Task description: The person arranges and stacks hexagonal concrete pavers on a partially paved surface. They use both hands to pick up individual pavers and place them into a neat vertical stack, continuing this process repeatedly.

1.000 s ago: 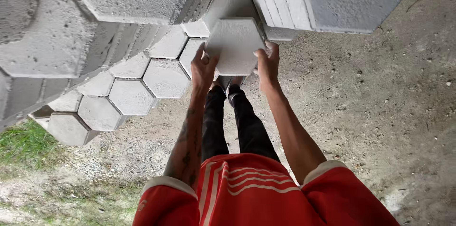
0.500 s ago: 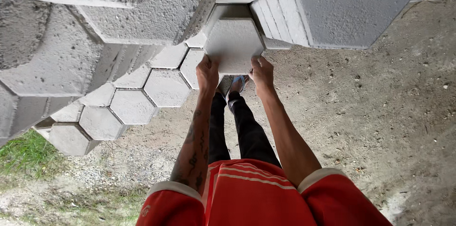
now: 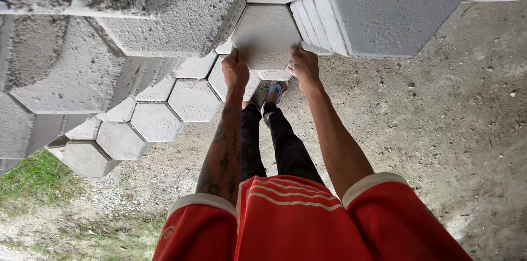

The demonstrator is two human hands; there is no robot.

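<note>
My fingers [image 3: 237,52] are clamped on the two side edges of a grey hexagonal concrete paving block [image 3: 265,36], left hand [image 3: 235,70] on its left edge, right hand [image 3: 303,65] on its right, fingertips curled out of sight behind it. The block sits upright in the gap between the stacked grey concrete blocks [image 3: 164,14] on the left and the big grey hexagonal block [image 3: 395,8] on the right, touching the ridged block sides [image 3: 318,25] beside it.

The stacks are cut off by the top and left edges, so I cannot count them whole. Lower left, about eight laid hexagonal pavers [image 3: 155,121] show. Bare sandy ground [image 3: 439,118] spreads right; a patch of grass [image 3: 30,176] lies at the left. One blue-strapped sandal [image 3: 276,92] peeks out; the other foot is hidden.
</note>
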